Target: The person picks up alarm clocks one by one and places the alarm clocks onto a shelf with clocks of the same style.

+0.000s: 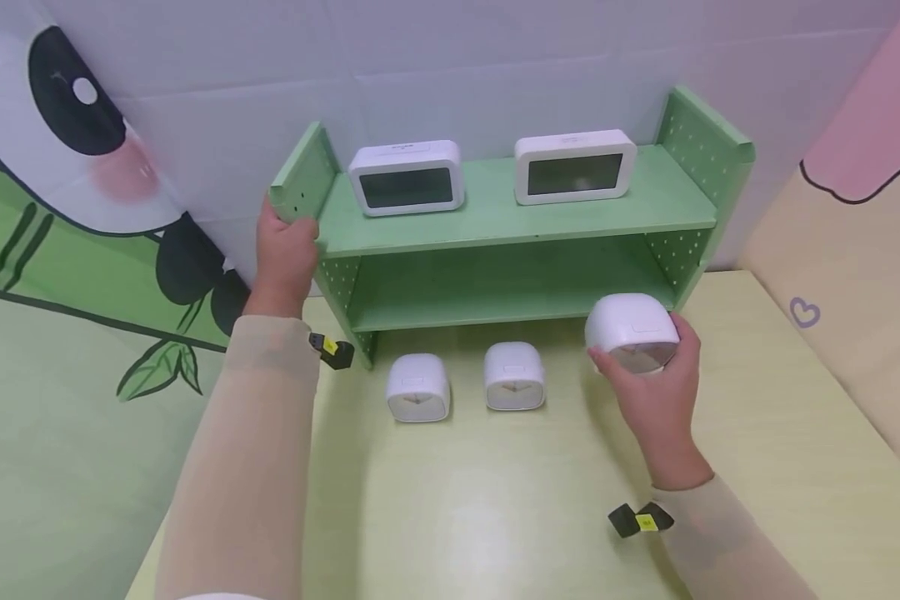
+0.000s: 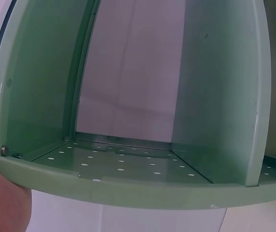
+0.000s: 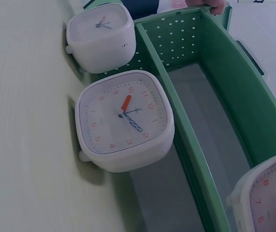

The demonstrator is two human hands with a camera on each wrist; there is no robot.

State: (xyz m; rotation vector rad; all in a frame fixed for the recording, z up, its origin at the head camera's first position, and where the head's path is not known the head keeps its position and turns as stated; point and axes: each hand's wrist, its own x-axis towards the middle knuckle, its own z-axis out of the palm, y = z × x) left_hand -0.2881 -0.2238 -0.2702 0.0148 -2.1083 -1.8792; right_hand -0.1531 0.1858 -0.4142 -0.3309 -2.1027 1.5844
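My left hand (image 1: 285,254) grips the upper left side panel of a green two-tier shelf (image 1: 510,237). In the left wrist view, part of that hand shows at the lower left against the perforated panel. My right hand (image 1: 663,396) holds a white alarm clock (image 1: 630,321) in front of the shelf's right end, fingers and thumb on its sides. Its numbered face (image 3: 268,203) appears at the right wrist view's lower right corner. Two matching white clocks stand on the table before the shelf, one at left (image 1: 417,387) and one at middle (image 1: 514,375).
Two white digital clocks, left (image 1: 407,177) and right (image 1: 576,167), sit on the top tier, dark screens forward. The pale wooden table (image 1: 457,508) reaches the wall behind the shelf. Cartoon-printed sheets (image 1: 495,75) cover the walls around it.
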